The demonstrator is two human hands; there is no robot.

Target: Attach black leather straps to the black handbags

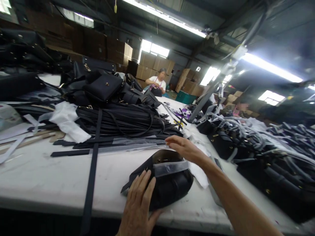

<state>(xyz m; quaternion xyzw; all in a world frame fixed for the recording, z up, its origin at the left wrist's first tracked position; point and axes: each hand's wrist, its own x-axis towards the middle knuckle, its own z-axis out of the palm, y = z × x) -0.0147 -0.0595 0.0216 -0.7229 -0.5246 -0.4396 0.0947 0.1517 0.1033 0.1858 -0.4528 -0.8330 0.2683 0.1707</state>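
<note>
A black leather bag piece (169, 186) with a strip of clear plastic film (169, 167) across it lies near the front edge of the white worktable (56, 177). My left hand (139, 205) rests flat on its near left side, fingers stretched out and open. My right hand (183, 147) reaches over its far edge, fingers extended and slightly spread, close to a bundle of black straps (123, 121). Neither hand grips anything.
One long black strap (92, 177) runs across the table and over its front edge. Black handbags (103, 86) are piled at the back left, more wrapped bags (270, 154) at the right. White paper (66, 123) lies on the straps. A person (157, 82) works at the table's far end.
</note>
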